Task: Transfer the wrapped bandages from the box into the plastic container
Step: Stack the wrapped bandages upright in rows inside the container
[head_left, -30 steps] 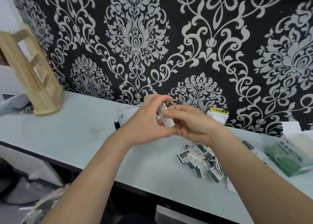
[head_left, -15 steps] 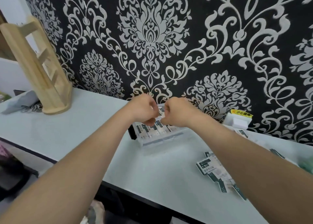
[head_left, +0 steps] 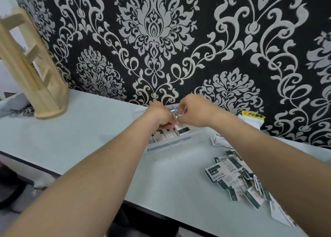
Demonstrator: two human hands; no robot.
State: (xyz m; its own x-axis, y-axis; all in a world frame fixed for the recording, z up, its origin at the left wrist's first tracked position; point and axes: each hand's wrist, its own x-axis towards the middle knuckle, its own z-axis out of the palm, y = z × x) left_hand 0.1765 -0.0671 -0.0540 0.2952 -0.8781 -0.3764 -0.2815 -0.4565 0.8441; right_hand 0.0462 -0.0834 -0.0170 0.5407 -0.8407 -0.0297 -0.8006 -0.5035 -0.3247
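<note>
A clear plastic container [head_left: 172, 143] sits on the white table against the patterned wall, with several wrapped bandages [head_left: 161, 135] standing in a row inside it. Both hands are over the container. My left hand [head_left: 161, 115] and my right hand [head_left: 195, 112] have curled fingers and together pinch a small stack of wrapped bandages [head_left: 176, 115] between them, held just above the row. A loose pile of wrapped bandages [head_left: 234, 177] lies on the table to the right, under my right forearm. The bandage box is out of view.
A wooden rack [head_left: 34, 70] stands at the far left of the table. A small white box with a yellow label [head_left: 252, 119] sits by the wall to the right. A folded paper leaflet [head_left: 220, 141] lies near the container. The table's dark front edge [head_left: 26, 162] runs along the left.
Both hands carried the small stack of bandages away from me and down over the container. My view shifted left, so the green box at the right left the frame.
</note>
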